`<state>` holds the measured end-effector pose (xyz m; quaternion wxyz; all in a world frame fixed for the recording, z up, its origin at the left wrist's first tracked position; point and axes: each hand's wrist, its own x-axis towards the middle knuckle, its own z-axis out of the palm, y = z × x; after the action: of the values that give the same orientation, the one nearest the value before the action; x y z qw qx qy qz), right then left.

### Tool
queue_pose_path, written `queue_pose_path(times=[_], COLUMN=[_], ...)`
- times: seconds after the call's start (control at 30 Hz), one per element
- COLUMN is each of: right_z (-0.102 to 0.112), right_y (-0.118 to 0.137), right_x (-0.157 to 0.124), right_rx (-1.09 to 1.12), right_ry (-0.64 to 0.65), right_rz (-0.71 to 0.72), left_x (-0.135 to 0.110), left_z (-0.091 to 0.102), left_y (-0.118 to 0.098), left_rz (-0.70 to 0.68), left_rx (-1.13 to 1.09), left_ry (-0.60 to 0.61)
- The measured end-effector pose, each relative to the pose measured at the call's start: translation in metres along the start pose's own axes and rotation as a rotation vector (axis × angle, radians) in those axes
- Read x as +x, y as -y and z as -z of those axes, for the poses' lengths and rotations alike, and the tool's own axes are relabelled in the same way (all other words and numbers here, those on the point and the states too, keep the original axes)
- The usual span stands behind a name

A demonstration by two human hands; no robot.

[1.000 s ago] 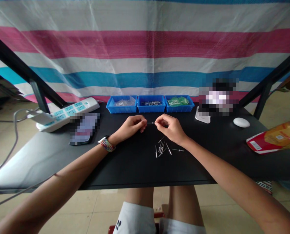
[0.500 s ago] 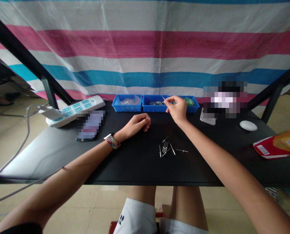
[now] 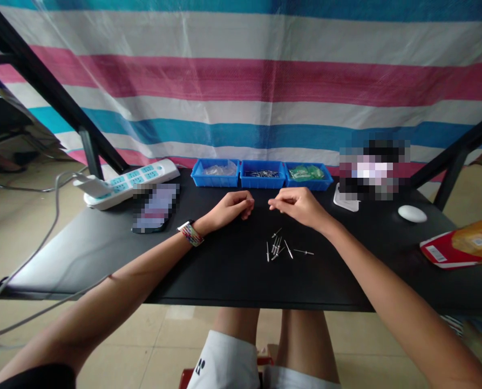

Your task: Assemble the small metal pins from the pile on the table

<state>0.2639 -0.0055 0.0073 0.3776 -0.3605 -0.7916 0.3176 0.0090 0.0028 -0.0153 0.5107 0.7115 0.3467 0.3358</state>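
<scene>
My left hand [image 3: 229, 208] rests on the black table [image 3: 208, 270] with its fingers curled in and the thumb against the fingertips; what it holds, if anything, is hidden. My right hand [image 3: 298, 205] hovers just to its right, fingers pinched and pointing left toward it, with a small gap between the two hands. Several thin metal rivets [image 3: 279, 247] lie loose on the table just in front of my right hand. Behind both hands stand three blue bins: the left bin [image 3: 219, 174] holds clear pieces, the middle bin [image 3: 262, 175] metal rivets, the right bin [image 3: 307, 175] green pieces.
A white power strip [image 3: 131, 181] with a cable lies at the back left beside a blurred dark item [image 3: 155, 208]. At the right are a white stand [image 3: 345, 201], a white mouse [image 3: 412, 213] and a red-and-yellow packet [image 3: 463, 243]. Black frame struts [image 3: 54, 102] slant at both sides.
My right hand reached out to the middle blue bin, holding a thin rivet above it, then came back down close to my left hand. My left hand stayed curled on the table.
</scene>
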Motion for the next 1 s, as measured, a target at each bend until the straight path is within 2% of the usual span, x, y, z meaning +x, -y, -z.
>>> queue_pose_path(times=[0.07,0.17,0.4,0.53,0.7,0.87,1.0], right_z=[0.005,0.008,-0.001,-0.001,-0.002,-0.008,-0.017], right_y=[0.006,0.007,0.006,0.007,0.003,0.0,-0.001], right_x=[-0.01,-0.017,-0.017,-0.016,-0.014,-0.012,-0.012], right_rx=[-0.03,-0.127,-0.234,-0.259,-0.202,-0.018,0.242], right_ry=[0.202,0.364,0.446,0.382,0.194,0.038,-0.011], right_rz=[0.004,0.032,0.053,0.054,0.059,0.043,-0.094], left_x=[0.0,0.0,0.0,0.0,0.001,0.001,0.001], left_z=[0.0,0.0,0.0,0.0,0.001,0.0,0.0], left_y=[0.001,0.0,-0.004,-0.005,-0.003,-0.003,-0.005], left_rz=[-0.003,0.002,0.009,0.01,0.018,0.017,0.021], left_rx=[0.0,0.014,0.028,0.038,0.041,0.04,0.031], left_ry=[0.003,0.004,0.009,0.014,0.015,0.023,0.026])
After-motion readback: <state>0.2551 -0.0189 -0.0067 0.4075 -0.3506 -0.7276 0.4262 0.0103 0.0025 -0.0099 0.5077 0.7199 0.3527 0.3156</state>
